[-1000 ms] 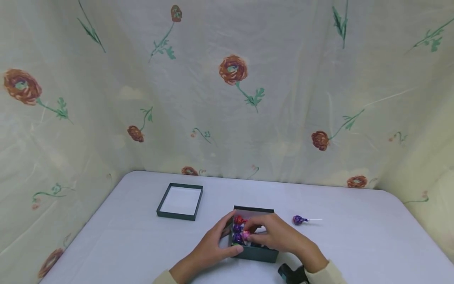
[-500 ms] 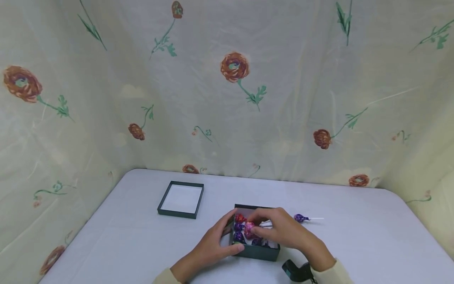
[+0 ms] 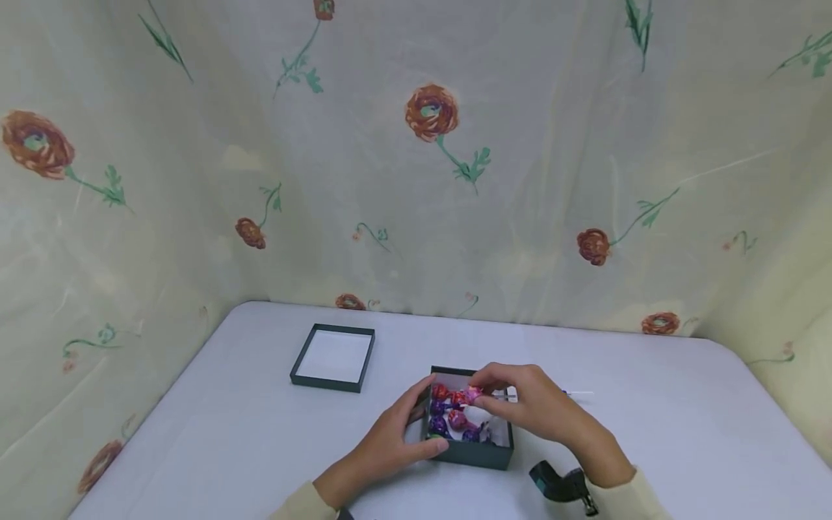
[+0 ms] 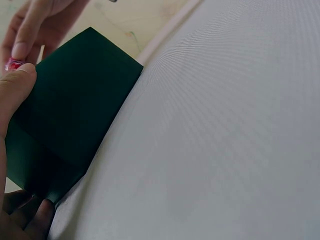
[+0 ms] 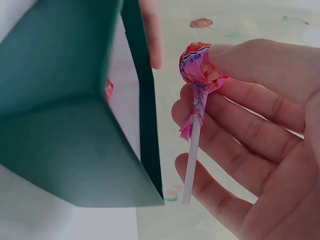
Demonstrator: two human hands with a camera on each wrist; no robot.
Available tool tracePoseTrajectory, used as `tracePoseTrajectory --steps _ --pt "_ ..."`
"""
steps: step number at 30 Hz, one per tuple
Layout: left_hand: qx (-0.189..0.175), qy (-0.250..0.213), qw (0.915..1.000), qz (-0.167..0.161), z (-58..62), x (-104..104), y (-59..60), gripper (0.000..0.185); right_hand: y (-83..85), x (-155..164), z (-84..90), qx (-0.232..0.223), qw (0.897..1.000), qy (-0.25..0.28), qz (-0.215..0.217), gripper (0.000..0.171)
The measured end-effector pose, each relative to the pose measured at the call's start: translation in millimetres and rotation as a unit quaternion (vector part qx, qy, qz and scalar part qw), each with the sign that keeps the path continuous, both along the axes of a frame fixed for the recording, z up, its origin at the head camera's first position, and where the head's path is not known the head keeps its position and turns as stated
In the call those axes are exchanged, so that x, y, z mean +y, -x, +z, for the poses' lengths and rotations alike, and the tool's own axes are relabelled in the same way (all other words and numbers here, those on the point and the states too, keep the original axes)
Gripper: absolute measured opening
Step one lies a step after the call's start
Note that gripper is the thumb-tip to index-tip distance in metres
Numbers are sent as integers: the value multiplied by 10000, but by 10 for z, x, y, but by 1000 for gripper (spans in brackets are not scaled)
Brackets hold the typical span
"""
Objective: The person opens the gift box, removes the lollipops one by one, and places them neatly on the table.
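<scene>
My right hand point(image 3: 533, 404) pinches a pink-wrapped lollipop point(image 5: 200, 75) by its head between thumb and fingers, its white stick point(image 5: 191, 165) pointing down in the right wrist view. It is over the right part of a dark green box point(image 3: 471, 453). My left hand point(image 3: 396, 437) grips the box at its left side, thumb at the near left corner and fingers along the far side. Inside lie red lollipops point(image 3: 440, 391), purple lollipops point(image 3: 438, 426) and another pink lollipop point(image 3: 457, 419). In the left wrist view the green box wall point(image 4: 80, 95) hides the inside.
A dark-rimmed box lid point(image 3: 325, 384) with a white inside lies at the back left of the white table point(image 3: 214, 426). Behind my right hand a lollipop stick point(image 3: 581, 392) shows. A black device point(image 3: 559, 482) sits by my right wrist. A flowered curtain point(image 3: 364, 159) surrounds the table.
My right hand has moved up and rightward in the box with a pink lollipop. Another pink lollipop now shows lower in the box. The left hand keeps its hold.
</scene>
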State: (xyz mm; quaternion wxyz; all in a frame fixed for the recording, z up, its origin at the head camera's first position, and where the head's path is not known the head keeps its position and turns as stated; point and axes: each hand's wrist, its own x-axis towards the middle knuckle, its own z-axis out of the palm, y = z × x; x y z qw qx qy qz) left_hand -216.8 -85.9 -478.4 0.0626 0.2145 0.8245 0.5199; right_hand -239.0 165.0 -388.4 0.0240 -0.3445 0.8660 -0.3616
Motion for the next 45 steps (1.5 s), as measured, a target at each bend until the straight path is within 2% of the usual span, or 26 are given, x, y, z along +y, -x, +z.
tracePoseTrajectory --steps 6,11,16,28,45 --pt "5 120 9999 48 23 21 28 86 16 99 78 175 9993 -73 -329 18" --pt "41 74 10000 32 16 33 43 87 28 176 108 266 9984 -86 -487 22" --pt "62 29 10000 31 10 27 39 86 45 217 103 235 9984 -174 -491 26" --pt "114 83 9999 18 -43 29 44 88 67 311 111 209 9959 -259 -837 22" --pt "86 80 9999 13 -23 26 18 87 28 624 27 154 9897 -429 -1360 19"
